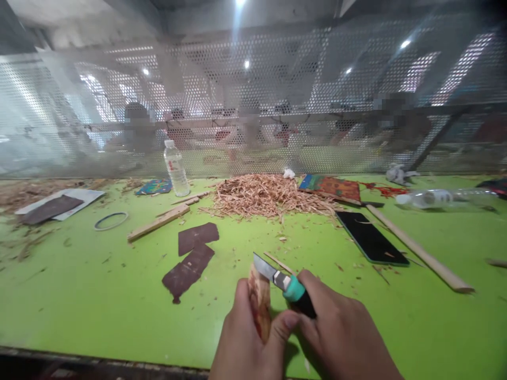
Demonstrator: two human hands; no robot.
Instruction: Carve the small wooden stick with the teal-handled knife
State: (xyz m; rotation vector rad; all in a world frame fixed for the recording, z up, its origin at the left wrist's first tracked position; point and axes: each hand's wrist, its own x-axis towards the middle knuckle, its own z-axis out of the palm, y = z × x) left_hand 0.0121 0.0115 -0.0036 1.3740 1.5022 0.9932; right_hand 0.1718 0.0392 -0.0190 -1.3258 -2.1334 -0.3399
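Low in the middle of the head view, my left hand (249, 338) is closed around a small piece of wood (260, 303), which stands roughly upright with brown and pale patches. My right hand (336, 322) grips a utility knife (296, 293) by its black and teal handle. The knife's blade (263, 265) lies across the top end of the wood, pointing up and left. My left thumb reaches over close to my right hand. A thin wood sliver (279, 262) shows just behind the blade.
Beyond my hands lie a large shavings heap (261, 195), sandpaper pieces (192, 264), a wooden stick (158, 222), a water bottle (176, 169), a phone (370, 237), a long wooden handle (423, 250) and a bottle on its side (431, 199). A perforated screen (253, 137) closes the green table's back.
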